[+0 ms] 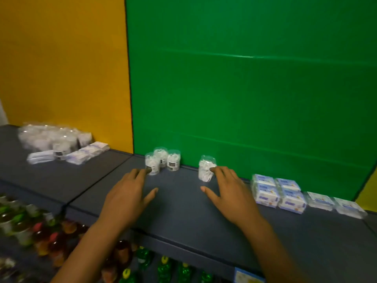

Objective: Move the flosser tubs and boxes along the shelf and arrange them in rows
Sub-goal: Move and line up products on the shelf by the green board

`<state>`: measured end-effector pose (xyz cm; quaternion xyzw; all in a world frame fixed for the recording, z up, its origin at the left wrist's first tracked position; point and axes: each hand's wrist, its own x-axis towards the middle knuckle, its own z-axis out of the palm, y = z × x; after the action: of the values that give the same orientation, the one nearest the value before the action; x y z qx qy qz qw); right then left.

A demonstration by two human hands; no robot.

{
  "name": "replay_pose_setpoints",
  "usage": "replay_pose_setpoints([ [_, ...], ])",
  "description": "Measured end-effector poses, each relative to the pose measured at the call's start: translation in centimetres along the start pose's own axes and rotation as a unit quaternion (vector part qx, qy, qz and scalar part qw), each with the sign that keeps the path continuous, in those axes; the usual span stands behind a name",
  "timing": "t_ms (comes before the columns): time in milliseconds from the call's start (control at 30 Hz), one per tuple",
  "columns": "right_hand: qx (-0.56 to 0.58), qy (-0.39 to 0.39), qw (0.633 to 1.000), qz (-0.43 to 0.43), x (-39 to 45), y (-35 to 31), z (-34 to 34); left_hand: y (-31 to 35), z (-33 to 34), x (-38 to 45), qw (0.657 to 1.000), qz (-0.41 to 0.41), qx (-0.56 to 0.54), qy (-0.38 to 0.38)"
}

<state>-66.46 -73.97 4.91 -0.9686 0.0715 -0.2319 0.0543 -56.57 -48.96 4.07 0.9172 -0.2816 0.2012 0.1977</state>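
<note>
Three clear flosser tubs (162, 160) stand in a cluster at the back of the dark shelf (183, 211), against the green wall. A single tub (206, 168) stands apart to their right. My left hand (128, 197) lies flat and spread, its fingertips touching the front tub of the cluster. My right hand (228, 193) is spread too, with its fingertips against the right side of the single tub. Neither hand grips anything. White and blue boxes (277, 193) sit in rows at the right. A heap of more tubs and packs (59, 144) lies at the far left.
Flat white packs (336, 204) lie right of the boxes, near the shelf's end. Below the shelf's front edge, a lower level holds bottles with coloured caps (40, 231) and green bottles (163, 268). A yellow wall (61, 58) backs the left section.
</note>
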Motion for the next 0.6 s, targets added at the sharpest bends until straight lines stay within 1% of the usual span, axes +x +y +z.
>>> replay_pose_setpoints([
  [267,0.053,-0.021,0.994,-0.092,2.3,-14.5,3.5,-12.3,-7.4,-6.9,0.995,-0.078,0.051,0.03],
  [400,0.089,-0.025,0.987,-0.135,3.6,-21.3,5.0,-17.7,-10.7,-10.3,0.986,-0.137,0.08,0.041],
  [500,0.102,-0.026,0.981,-0.164,4.4,-25.6,5.9,-21.0,-12.7,-12.0,0.982,-0.164,0.082,0.051],
  [600,0.108,-0.03,0.977,-0.183,5.4,-28.4,7.2,-23.4,-13.7,-12.8,0.977,-0.186,0.078,0.063],
])
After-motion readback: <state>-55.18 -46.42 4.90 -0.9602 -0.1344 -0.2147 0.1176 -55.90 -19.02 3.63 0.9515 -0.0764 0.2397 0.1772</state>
